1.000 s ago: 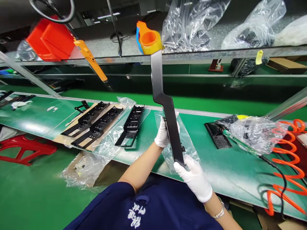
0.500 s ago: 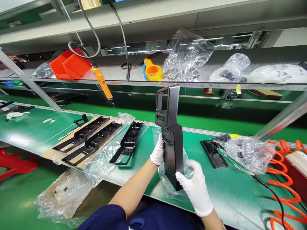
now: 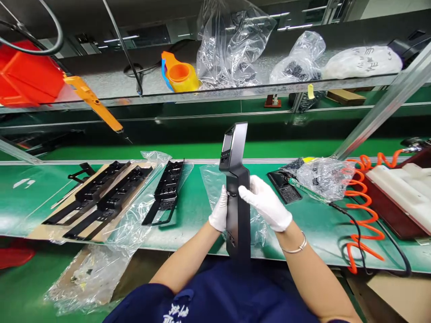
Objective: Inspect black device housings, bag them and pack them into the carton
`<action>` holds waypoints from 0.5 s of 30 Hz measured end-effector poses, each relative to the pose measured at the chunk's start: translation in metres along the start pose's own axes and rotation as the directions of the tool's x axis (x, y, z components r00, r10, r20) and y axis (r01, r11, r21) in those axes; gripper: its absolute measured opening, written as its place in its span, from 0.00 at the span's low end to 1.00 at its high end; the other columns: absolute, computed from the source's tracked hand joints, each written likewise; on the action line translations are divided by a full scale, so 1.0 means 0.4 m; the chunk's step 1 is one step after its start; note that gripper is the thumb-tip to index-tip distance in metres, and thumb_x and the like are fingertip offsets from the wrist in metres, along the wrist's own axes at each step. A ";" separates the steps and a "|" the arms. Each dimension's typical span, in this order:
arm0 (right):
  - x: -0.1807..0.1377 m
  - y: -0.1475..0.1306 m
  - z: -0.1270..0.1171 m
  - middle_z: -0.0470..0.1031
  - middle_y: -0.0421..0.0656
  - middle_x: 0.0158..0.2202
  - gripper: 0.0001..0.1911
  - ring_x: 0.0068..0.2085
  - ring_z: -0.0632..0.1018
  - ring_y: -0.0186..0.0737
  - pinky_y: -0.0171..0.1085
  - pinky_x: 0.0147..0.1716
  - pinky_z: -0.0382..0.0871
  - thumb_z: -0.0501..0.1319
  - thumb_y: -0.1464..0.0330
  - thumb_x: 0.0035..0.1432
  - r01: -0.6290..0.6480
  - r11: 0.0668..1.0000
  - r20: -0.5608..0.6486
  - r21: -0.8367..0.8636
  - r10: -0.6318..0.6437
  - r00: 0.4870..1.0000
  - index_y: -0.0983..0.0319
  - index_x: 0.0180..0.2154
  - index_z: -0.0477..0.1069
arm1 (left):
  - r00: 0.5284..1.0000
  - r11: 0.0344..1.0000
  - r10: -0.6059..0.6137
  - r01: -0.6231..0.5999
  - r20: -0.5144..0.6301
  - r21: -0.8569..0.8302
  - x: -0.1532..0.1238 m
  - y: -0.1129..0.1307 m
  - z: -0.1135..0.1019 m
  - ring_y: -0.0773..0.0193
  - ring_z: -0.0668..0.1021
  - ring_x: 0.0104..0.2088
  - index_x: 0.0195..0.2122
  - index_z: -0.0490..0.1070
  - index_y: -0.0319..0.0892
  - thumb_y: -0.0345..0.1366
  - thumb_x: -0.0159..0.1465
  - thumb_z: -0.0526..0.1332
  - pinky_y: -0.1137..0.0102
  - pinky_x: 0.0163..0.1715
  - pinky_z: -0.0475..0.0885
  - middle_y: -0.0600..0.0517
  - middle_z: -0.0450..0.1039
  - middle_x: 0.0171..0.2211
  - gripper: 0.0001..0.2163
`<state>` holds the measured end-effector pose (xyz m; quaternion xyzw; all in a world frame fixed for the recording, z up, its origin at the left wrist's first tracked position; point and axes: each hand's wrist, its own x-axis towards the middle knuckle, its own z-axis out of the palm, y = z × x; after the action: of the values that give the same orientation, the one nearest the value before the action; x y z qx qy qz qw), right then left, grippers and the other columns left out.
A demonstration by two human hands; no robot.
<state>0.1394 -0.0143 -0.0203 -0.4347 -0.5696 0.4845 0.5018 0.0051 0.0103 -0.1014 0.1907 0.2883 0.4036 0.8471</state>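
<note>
Between my two white-gloved hands a long black plastic housing (image 3: 238, 211) stands nearly upright, its stepped upper part with a rectangular window turned to the left. My left hand (image 3: 220, 211) grips its left side around the middle. On the opposite side, my right hand (image 3: 266, 202) closes on the upper middle, thumb across the near face. The fingers behind the housing are hidden. Beneath it a clear plastic bag (image 3: 212, 179) lies on the green bench (image 3: 195, 229). Left of it rests a similar black housing (image 3: 167, 188), open side up.
More black housings (image 3: 111, 197) lie on cardboard at the left. An orange electric screwdriver (image 3: 96, 105) hangs above. At the right are a small black part (image 3: 286, 186), a green-handled tool (image 3: 308, 190), a coiled orange hose (image 3: 363, 215) and a red box (image 3: 387, 202). A tape dispenser (image 3: 180, 74) sits on the shelf.
My right hand has moved up from the housing's lower end to its upper middle. The housing has turned so its side edge faces me more. The view has shifted right and down.
</note>
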 end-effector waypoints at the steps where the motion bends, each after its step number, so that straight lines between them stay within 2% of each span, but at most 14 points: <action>1: 0.001 0.003 0.002 0.68 0.44 0.38 0.37 0.38 0.67 0.26 0.27 0.37 0.67 0.62 0.37 0.54 -0.024 1.000 -0.022 0.005 0.024 0.999 0.67 0.39 0.63 | 1.000 1.000 -0.002 0.002 0.007 -0.002 -0.003 -0.002 -0.001 0.51 0.84 0.52 0.55 0.78 0.37 0.64 0.65 0.59 0.59 0.63 0.72 0.42 0.84 0.48 0.34; 4: 0.009 0.007 -0.001 0.62 0.43 0.31 0.39 0.32 0.60 0.24 0.27 0.31 0.57 0.57 0.34 0.55 -0.072 0.996 -0.187 -0.043 0.063 0.980 0.67 0.30 0.58 | 0.996 0.997 -0.078 0.077 -0.034 -0.014 -0.019 -0.007 0.006 0.54 0.85 0.47 0.52 0.79 0.35 0.63 0.67 0.58 0.62 0.58 0.76 0.42 0.85 0.44 0.33; 5: 0.012 0.007 -0.004 0.61 0.43 0.31 0.40 0.32 0.59 0.24 0.28 0.30 0.56 0.55 0.33 0.56 -0.078 0.996 -0.210 -0.050 0.066 0.975 0.67 0.29 0.57 | 0.992 0.994 -0.110 0.109 -0.057 -0.021 -0.024 -0.007 0.011 0.55 0.86 0.44 0.51 0.79 0.35 0.62 0.68 0.56 0.63 0.55 0.77 0.43 0.85 0.42 0.32; 6: 0.014 0.007 -0.008 0.62 0.44 0.31 0.40 0.32 0.59 0.24 0.28 0.30 0.57 0.53 0.33 0.57 -0.079 0.996 -0.195 -0.049 0.068 0.978 0.67 0.29 0.58 | 0.988 0.991 -0.135 0.133 -0.078 -0.029 -0.028 -0.007 0.016 0.57 0.86 0.41 0.50 0.80 0.35 0.62 0.69 0.54 0.65 0.51 0.79 0.44 0.85 0.39 0.32; 8: 0.014 0.008 -0.014 0.66 0.45 0.35 0.38 0.35 0.64 0.26 0.29 0.34 0.63 0.55 0.35 0.58 -0.065 0.997 -0.075 -0.030 0.063 0.995 0.67 0.33 0.62 | 0.982 0.988 -0.151 0.147 -0.118 -0.041 -0.035 -0.004 0.025 0.61 0.85 0.33 0.48 0.80 0.35 0.60 0.72 0.50 0.68 0.41 0.80 0.46 0.84 0.34 0.32; 10: 0.011 0.008 -0.015 0.69 0.45 0.40 0.36 0.39 0.69 0.28 0.29 0.39 0.69 0.60 0.37 0.56 -0.056 0.998 0.042 0.000 0.056 0.998 0.67 0.38 0.64 | 0.982 0.992 -0.121 0.115 -0.148 -0.049 -0.039 -0.002 0.033 0.64 0.84 0.30 0.48 0.80 0.36 0.59 0.73 0.47 0.71 0.36 0.79 0.48 0.84 0.32 0.31; 11: 0.010 0.009 -0.013 0.70 0.45 0.41 0.36 0.41 0.70 0.28 0.29 0.41 0.70 0.62 0.38 0.54 -0.061 0.998 0.057 0.019 0.060 0.997 0.66 0.39 0.64 | 0.982 0.995 -0.097 0.090 -0.161 -0.049 -0.041 -0.002 0.036 0.64 0.84 0.31 0.48 0.80 0.37 0.58 0.73 0.47 0.72 0.35 0.79 0.47 0.84 0.33 0.31; 13: 0.009 0.011 -0.008 0.70 0.45 0.38 0.37 0.39 0.69 0.28 0.28 0.38 0.69 0.63 0.37 0.52 -0.084 0.995 -0.019 0.044 0.085 0.996 0.66 0.37 0.64 | 0.982 0.996 -0.083 0.076 -0.169 -0.044 -0.045 -0.002 0.039 0.63 0.85 0.34 0.49 0.79 0.36 0.57 0.74 0.47 0.72 0.37 0.79 0.46 0.85 0.36 0.31; 15: 0.010 0.014 -0.004 0.66 0.44 0.32 0.40 0.33 0.64 0.26 0.28 0.31 0.62 0.60 0.33 0.53 -0.103 0.993 -0.139 0.051 0.109 0.984 0.67 0.32 0.62 | 0.977 0.990 -0.138 0.135 -0.161 -0.034 -0.049 -0.001 0.040 0.63 0.84 0.33 0.49 0.79 0.35 0.58 0.74 0.45 0.71 0.38 0.79 0.45 0.84 0.35 0.32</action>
<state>0.1407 -0.0091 -0.0253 -0.4867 -0.4979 0.4908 0.5238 0.0059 -0.0070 -0.0830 0.1273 0.3643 0.3619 0.8486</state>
